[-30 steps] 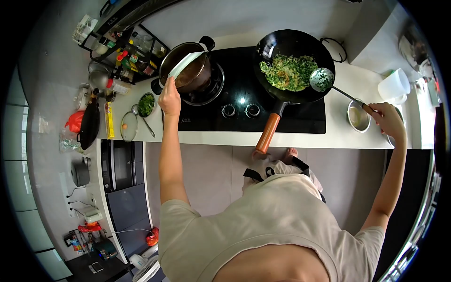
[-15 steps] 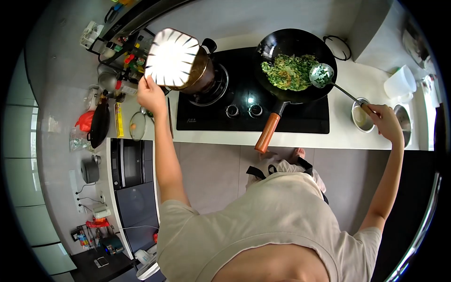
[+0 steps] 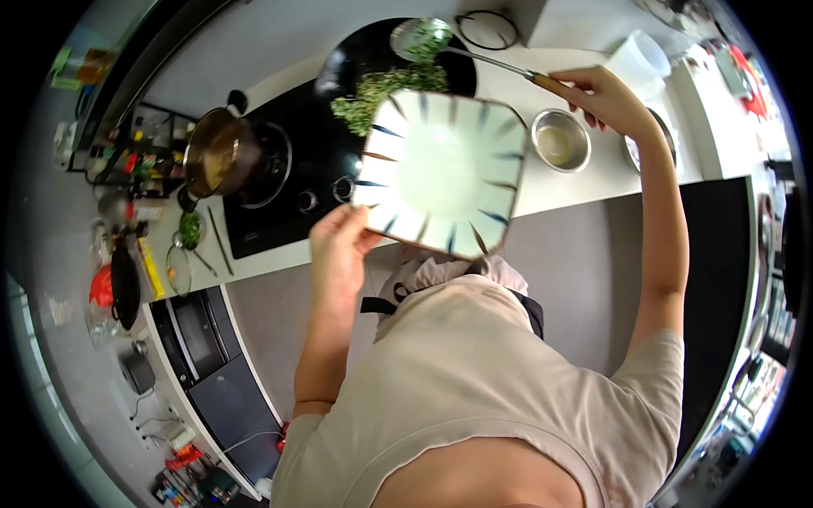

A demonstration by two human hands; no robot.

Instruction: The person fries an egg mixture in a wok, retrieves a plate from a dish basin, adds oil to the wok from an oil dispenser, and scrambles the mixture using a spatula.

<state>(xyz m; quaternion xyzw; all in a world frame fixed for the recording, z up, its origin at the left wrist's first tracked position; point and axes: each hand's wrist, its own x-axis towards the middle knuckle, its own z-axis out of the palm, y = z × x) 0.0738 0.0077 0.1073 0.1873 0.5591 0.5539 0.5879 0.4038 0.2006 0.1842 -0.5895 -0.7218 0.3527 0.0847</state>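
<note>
My left hand (image 3: 340, 250) grips the near left corner of a square white plate (image 3: 440, 165) with dark stripes round its border. The plate is held up in front of the wok (image 3: 343, 72), hiding the wok's handle and near part. In my right hand (image 3: 605, 97) is the wooden handle of a ladle (image 3: 495, 61). Chopped green food fills the ladle's bowl, which is above the far side of the wok. More of the green and yellow food (image 3: 385, 93) shows in the wok behind the plate's edge.
A brown pot (image 3: 218, 157) stands on the left burner of the black cooktop (image 3: 271, 216). Right of the wok are a small metal bowl (image 3: 561, 141) and a white plastic container (image 3: 635, 66). Chopsticks (image 3: 220, 241) and a bowl of greens (image 3: 190, 229) lie on the left counter.
My left hand has brought the plate from over the pot rightward and nearer, in front of the wok. My right hand has raised the ladle with food in it. The view has turned right.
</note>
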